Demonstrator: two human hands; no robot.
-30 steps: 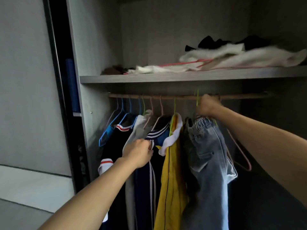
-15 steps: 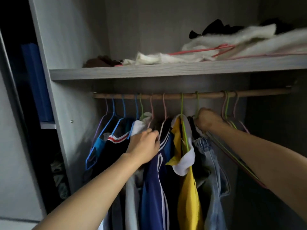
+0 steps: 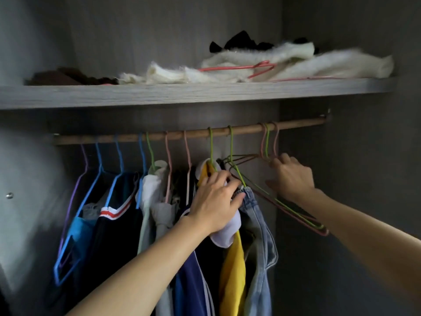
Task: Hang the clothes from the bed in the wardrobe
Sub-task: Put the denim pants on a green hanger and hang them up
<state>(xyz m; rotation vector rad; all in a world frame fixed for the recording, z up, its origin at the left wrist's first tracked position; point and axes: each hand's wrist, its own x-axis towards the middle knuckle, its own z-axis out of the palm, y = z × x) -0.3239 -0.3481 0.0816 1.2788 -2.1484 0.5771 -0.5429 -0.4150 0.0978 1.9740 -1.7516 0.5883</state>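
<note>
In the wardrobe a wooden rail (image 3: 296, 126) carries several garments on coloured wire hangers. Light blue jeans (image 3: 259, 226) hang on a green hanger (image 3: 231, 142), right of a yellow top with a white collar (image 3: 232, 270). My left hand (image 3: 216, 199) lies over that collar, fingers and thumb closing on the jeans' waistband at the hanger. My right hand (image 3: 291, 179) reaches to a bunch of empty hangers (image 3: 296, 213) at the rail's right end, its fingertips touching their necks and the thumb held apart.
A grey shelf (image 3: 182, 94) above the rail holds white fluffy fabric (image 3: 319, 62), dark items and a pink hanger (image 3: 239, 68). Dark and blue clothes (image 3: 114, 224) fill the rail's left half. Right of the jeans is a dark gap up to the side wall.
The view has moved closer. My left hand has shifted right from the navy top to the jeans' waistband. My right hand has left the jeans' hanger and gone right to the empty hangers.
</note>
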